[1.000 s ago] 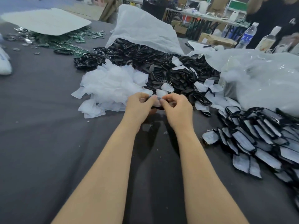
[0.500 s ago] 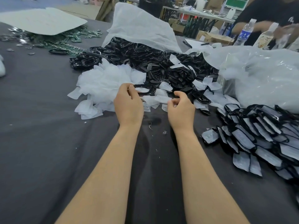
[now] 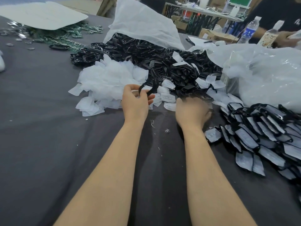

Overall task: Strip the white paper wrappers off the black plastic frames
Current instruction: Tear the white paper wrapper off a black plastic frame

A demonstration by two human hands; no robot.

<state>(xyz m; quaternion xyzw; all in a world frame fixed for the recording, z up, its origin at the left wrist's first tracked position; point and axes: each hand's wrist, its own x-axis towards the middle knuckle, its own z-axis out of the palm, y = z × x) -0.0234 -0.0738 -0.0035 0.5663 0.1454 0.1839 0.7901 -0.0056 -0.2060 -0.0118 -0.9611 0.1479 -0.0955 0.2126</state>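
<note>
Item: bare black frame (image 3: 155,85), one, held in the left hand (image 3: 136,103), whose thumb and curled fingers pinch its near end; the frame stands up over the near edge of the wrapper heap (image 3: 107,80). Half a second ago the same frame lay lower and flatter in that hand; a second ago both hands met on one piece at the table's middle. Right hand (image 3: 191,112): has since moved rightward, away from the left, and lies palm down over loose wrappers at the heap's near right edge, back toward the camera, fingers blurred; whether it holds anything cannot be told. Both forearms are bare and reach straight out over the table (image 3: 40,128). Count: hands, two; frame in hand, one; heap of stripped wrappers, one, pieces too many to count; heap of bare frames (image 3: 154,53), one, behind the wrappers, spilling from a white bag (image 3: 143,22); stack of wrapped frames (image 3: 268,141), one, to the right, overlapping, near the right hand but not touching it. Also: clear bag (image 3: 268,75), one, right rear; bottles, two (image 3: 248,32) (image 3: 268,36), far right; white sheet (image 3: 40,15), one, far left, lying on green parts (image 3: 70,32).
</note>
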